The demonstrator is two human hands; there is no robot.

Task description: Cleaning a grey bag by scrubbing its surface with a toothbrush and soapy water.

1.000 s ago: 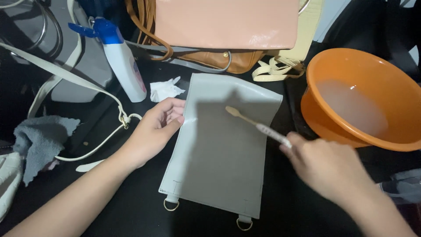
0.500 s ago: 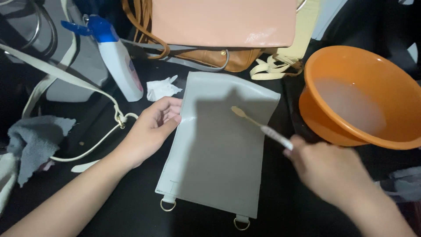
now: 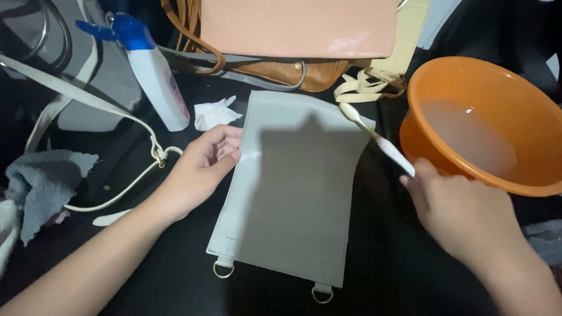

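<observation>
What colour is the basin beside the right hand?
Orange, the basin holds cloudy water; seen in the head view.

This looks like a home corner used for cleaning bags by hand, though the view is too tight to show the room itself. A dark desk [image 3: 386,275] is crowded with household things: an orange plastic basin [image 3: 527,93] holding cloudy water, a white bottle with a blue cap [image 3: 155,76], a grey cloth [image 3: 41,181], a crumpled tissue [image 3: 213,112]. At least 3 bags lie about, a pale grey flat bag [image 3: 293,193], a peach bag [image 3: 298,26] and a tan bag [image 3: 293,73], with loose cream straps [image 3: 76,96].
</observation>
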